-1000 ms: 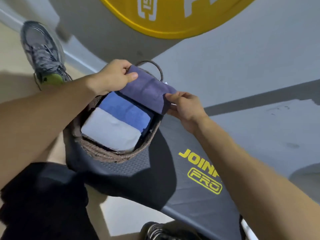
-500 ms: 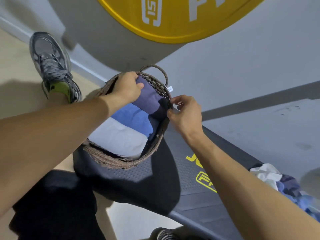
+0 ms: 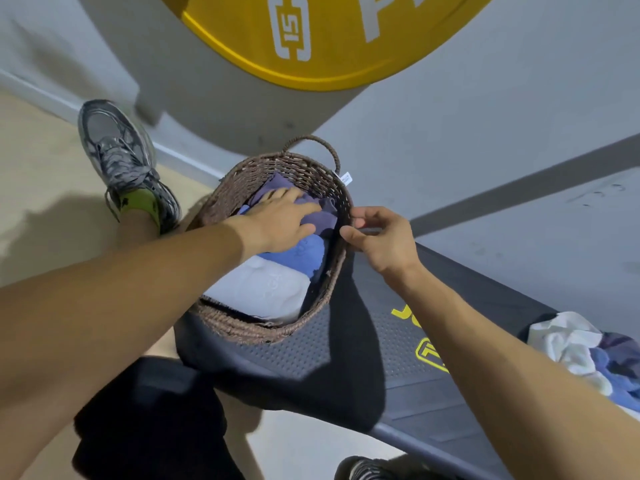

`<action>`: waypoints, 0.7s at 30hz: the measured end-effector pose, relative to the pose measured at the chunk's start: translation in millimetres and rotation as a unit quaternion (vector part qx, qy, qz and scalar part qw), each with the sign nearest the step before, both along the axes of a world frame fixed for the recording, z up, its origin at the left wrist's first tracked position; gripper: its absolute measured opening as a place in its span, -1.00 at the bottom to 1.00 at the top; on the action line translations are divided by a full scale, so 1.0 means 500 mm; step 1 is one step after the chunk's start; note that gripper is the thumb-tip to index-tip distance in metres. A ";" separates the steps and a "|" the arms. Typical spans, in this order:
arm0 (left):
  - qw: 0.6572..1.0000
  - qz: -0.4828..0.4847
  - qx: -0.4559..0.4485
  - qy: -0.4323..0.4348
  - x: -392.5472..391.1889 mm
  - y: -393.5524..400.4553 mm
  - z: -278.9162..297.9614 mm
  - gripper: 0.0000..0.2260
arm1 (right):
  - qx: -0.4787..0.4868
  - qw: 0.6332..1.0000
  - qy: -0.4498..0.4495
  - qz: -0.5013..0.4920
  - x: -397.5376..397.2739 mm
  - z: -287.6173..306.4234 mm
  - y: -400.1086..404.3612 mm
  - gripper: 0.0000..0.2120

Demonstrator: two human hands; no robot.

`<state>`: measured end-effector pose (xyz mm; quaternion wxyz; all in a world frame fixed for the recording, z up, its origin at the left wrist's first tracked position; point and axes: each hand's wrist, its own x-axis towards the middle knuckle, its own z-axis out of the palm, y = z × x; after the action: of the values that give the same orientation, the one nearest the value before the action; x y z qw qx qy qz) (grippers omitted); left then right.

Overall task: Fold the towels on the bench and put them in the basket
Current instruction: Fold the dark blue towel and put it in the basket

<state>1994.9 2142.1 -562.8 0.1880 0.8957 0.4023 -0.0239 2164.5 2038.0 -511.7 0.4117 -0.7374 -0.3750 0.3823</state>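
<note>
- Towels fill the woven basket (image 3: 277,332) in a row of 3 folded ones: a purple towel (image 3: 325,216) at the far end, a blue towel (image 3: 304,252) in the middle, a white towel (image 3: 263,292) nearest the person.
- Left hand (image 3: 280,220) lies inside the basket with fingers spread flat on the purple towel, pressing it down.
- Right hand (image 3: 381,237) is just beside the basket's right rim, fingers loosely curled, thumb and forefinger close together; whether they pinch the rim cannot be told.
- Behind the right forearm, 1 loose heap of unfolded towels (image 3: 585,355) lies on the black bench (image 3: 391,344), on which the basket also stands.
- 1 grey shoe (image 3: 121,161) shows left of the left hand.
</note>
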 end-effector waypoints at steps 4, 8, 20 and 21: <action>0.996 0.010 0.079 0.027 -0.023 0.003 -0.013 -0.57 | -0.013 1.000 0.008 0.008 -0.001 0.004 0.001 -0.76; 0.999 -0.001 0.035 0.001 -0.034 0.013 0.017 -0.53 | 0.051 0.955 -0.275 0.100 -0.017 0.013 0.016 -0.77; 0.997 0.026 0.000 0.074 -0.098 -0.005 0.021 -0.62 | -0.154 0.688 -0.544 0.454 -0.092 0.032 0.159 -0.66; 0.997 0.023 0.008 0.075 -0.097 -0.007 0.020 -0.64 | -0.156 0.676 -0.545 0.471 -0.096 0.027 0.160 -0.69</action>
<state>1946.6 2138.3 -552.8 0.1511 0.8832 0.4360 -0.0832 2116.7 2118.1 -498.0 -0.2214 -0.5948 -0.7651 0.1087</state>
